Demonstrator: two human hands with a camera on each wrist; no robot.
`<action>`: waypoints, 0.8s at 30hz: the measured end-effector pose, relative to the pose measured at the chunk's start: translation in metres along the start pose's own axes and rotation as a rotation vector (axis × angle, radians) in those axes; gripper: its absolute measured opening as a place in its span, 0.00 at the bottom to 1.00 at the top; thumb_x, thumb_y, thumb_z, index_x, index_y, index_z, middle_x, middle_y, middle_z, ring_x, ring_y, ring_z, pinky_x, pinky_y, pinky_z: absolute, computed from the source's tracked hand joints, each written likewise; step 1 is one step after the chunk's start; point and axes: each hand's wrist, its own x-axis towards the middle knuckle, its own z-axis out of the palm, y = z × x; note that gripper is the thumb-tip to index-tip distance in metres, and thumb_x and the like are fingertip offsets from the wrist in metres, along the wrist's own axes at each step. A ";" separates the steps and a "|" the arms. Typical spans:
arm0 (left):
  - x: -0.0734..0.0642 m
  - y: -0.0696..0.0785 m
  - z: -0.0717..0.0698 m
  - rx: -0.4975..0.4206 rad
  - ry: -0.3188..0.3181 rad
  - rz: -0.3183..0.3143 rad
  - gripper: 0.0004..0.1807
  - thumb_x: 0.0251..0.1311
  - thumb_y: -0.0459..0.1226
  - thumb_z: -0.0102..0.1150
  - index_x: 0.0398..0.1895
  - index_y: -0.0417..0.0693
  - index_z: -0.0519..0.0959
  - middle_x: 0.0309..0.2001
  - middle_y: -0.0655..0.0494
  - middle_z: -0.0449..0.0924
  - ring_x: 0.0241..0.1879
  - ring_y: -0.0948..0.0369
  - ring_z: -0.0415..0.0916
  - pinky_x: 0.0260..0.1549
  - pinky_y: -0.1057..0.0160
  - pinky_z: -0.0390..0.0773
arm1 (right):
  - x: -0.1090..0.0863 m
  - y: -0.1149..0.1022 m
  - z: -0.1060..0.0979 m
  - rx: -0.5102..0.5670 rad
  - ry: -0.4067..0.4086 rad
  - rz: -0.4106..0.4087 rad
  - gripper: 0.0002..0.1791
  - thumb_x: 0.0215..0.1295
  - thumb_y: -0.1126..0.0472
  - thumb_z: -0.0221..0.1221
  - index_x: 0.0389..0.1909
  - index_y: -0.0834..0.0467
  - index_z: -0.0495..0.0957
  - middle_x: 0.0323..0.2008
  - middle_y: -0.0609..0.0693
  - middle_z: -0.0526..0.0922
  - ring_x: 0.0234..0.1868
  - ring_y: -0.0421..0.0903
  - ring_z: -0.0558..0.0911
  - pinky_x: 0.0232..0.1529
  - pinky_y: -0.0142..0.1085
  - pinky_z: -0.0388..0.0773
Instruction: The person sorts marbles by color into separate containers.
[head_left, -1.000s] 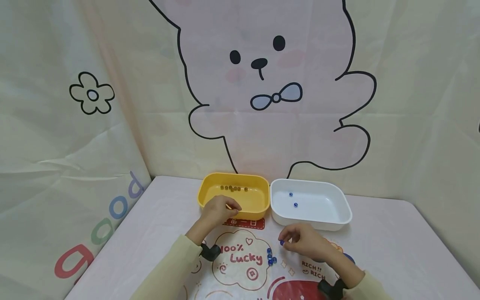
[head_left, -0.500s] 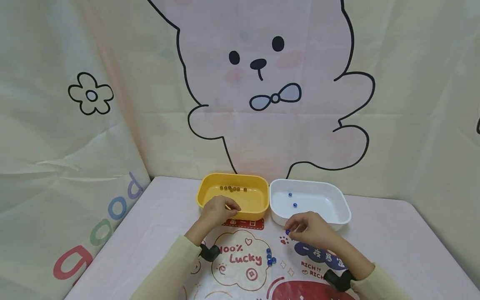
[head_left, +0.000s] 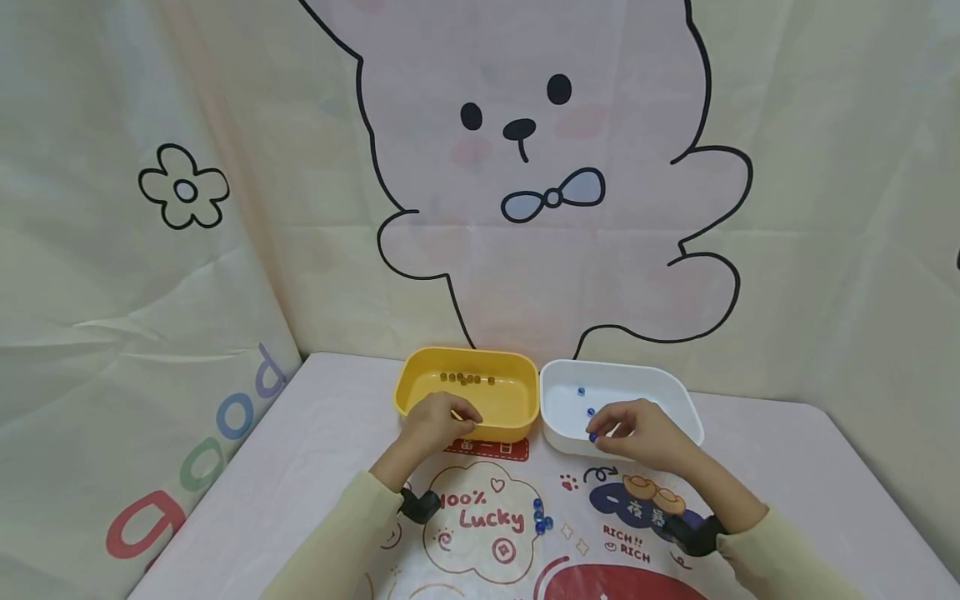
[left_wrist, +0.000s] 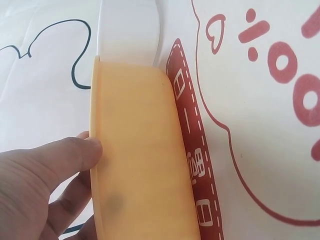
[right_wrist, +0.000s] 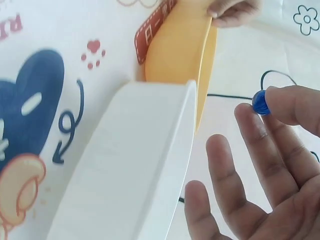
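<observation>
The right hand's grip, we see, pinches a round blue bead just above the white tub's near rim, while the left hand pinches the yellow tub's rim.

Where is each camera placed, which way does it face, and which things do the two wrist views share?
Head: worn on the head, facing forward and down at the yellow tray and white tray; the left hand, right hand and sleeves show.
Left wrist: worn there, facing the yellow tray's outer side; the left hand grips its rim.
Right wrist: worn there, facing the white tray's outer wall; the right hand pinches a blue bead.
Shared: both wrist views show both trays and the left hand.
</observation>
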 end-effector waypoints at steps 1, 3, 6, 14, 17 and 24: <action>0.000 0.000 0.000 -0.001 0.000 -0.001 0.03 0.56 0.43 0.67 0.32 0.58 0.86 0.30 0.65 0.80 0.30 0.61 0.72 0.29 0.66 0.73 | 0.001 0.001 -0.002 0.002 -0.003 -0.004 0.07 0.56 0.61 0.67 0.37 0.53 0.84 0.35 0.48 0.84 0.31 0.44 0.78 0.31 0.30 0.80; 0.000 0.000 0.000 -0.006 0.001 -0.002 0.03 0.56 0.43 0.67 0.32 0.58 0.86 0.30 0.65 0.80 0.31 0.61 0.72 0.29 0.66 0.74 | 0.004 0.003 -0.006 0.007 -0.001 0.006 0.07 0.56 0.60 0.66 0.36 0.52 0.84 0.35 0.48 0.85 0.31 0.44 0.79 0.31 0.30 0.80; 0.000 0.000 -0.001 -0.013 0.002 -0.005 0.02 0.56 0.43 0.67 0.32 0.58 0.86 0.30 0.64 0.80 0.31 0.61 0.72 0.29 0.66 0.74 | 0.009 0.007 -0.010 0.017 0.003 0.016 0.07 0.57 0.60 0.66 0.37 0.53 0.85 0.36 0.49 0.85 0.32 0.44 0.78 0.31 0.31 0.79; 0.001 0.000 -0.001 -0.012 0.003 0.004 0.03 0.56 0.43 0.67 0.32 0.58 0.87 0.30 0.65 0.80 0.31 0.61 0.72 0.30 0.66 0.74 | 0.018 0.017 -0.016 0.037 0.011 0.048 0.09 0.57 0.59 0.66 0.39 0.57 0.84 0.36 0.51 0.84 0.33 0.46 0.76 0.30 0.33 0.75; 0.001 0.000 -0.001 -0.010 0.006 0.005 0.03 0.56 0.43 0.67 0.32 0.58 0.87 0.30 0.65 0.80 0.31 0.61 0.72 0.30 0.66 0.74 | 0.022 0.023 -0.017 0.027 0.014 0.055 0.10 0.57 0.59 0.66 0.40 0.57 0.84 0.36 0.51 0.84 0.34 0.46 0.76 0.30 0.34 0.74; 0.000 -0.001 -0.001 -0.013 0.003 -0.006 0.03 0.56 0.43 0.67 0.32 0.58 0.87 0.30 0.65 0.81 0.31 0.61 0.72 0.30 0.65 0.73 | 0.030 0.038 -0.016 0.021 0.026 0.077 0.10 0.58 0.59 0.65 0.40 0.58 0.84 0.37 0.51 0.85 0.37 0.47 0.76 0.34 0.36 0.73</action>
